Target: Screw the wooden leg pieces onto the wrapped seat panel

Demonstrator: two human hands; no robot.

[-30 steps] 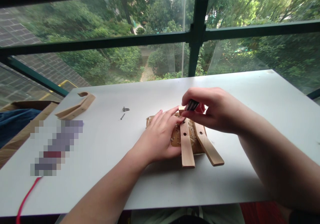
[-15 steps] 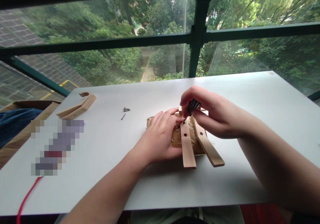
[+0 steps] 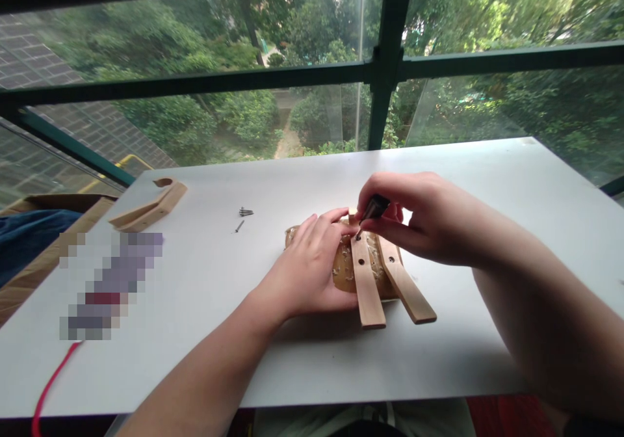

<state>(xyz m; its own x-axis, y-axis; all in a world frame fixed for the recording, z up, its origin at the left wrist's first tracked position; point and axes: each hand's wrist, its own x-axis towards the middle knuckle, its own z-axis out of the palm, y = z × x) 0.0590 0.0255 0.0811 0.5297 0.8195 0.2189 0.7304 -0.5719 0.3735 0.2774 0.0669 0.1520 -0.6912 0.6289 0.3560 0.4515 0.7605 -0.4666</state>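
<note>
My right hand (image 3: 419, 216) grips the dark handle of a screwdriver (image 3: 375, 208). Its tip is at the upper hole of a pale wooden hook piece (image 3: 368, 287), which has a second dark hole lower down. Beside it on the right lies another angled wooden piece (image 3: 409, 289) with a hole. Both rest across a brown, shiny block (image 3: 345, 276) that looks wrapped in tape. My left hand (image 3: 312, 264) clasps the block's left part, fingers over the far side and thumb along the near side. The far ends of both wooden pieces are partly hidden by my right hand.
Several screws (image 3: 246, 212) and one single screw (image 3: 238, 226) lie left of the block on the white table (image 3: 195, 333). Another wooden hook (image 3: 158, 209) and a pixelated item (image 3: 114, 287) with a red strap (image 3: 53, 385) are farther left. A cardboard box (image 3: 92, 219) stands beyond the table's left edge.
My right hand has rotated with the screwdriver, its handle now leaning more to the right. The near end of the left wooden piece has shifted slightly right. My left hand stays on the block.
</note>
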